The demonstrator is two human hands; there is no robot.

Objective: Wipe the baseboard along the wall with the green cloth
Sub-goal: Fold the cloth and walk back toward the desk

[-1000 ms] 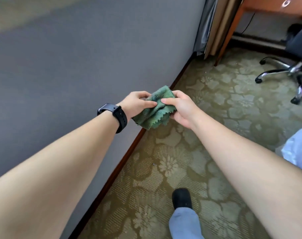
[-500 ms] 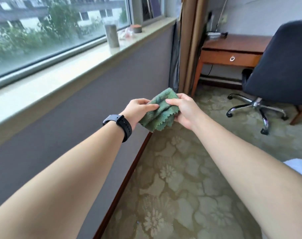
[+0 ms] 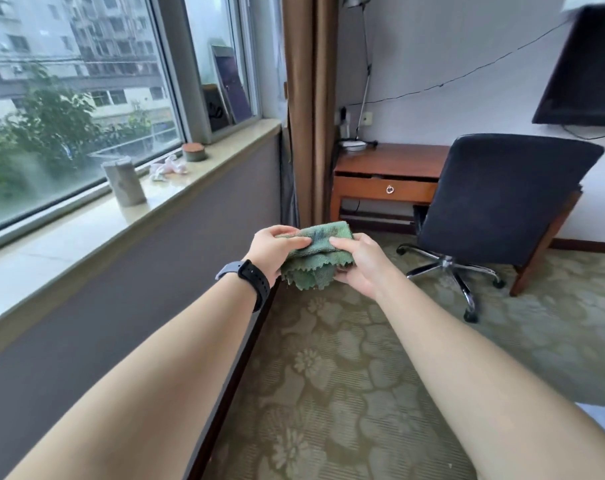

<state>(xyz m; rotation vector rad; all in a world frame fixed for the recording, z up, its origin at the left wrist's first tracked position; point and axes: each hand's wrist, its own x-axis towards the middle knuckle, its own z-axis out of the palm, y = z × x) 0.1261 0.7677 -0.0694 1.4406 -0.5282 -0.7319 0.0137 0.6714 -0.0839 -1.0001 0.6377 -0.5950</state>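
Your left forearm (image 3: 162, 368) covers most of the baseboard (image 3: 225, 403); only a dark strip shows at 6 o'clock. The green cloth (image 3: 315, 258) is partly hidden under both thumbs. At 2 o'clock, the monitor (image 3: 585, 67) is cut off by the frame edge. The items on the windowsill (image 3: 176, 192) are too blurred to identify.
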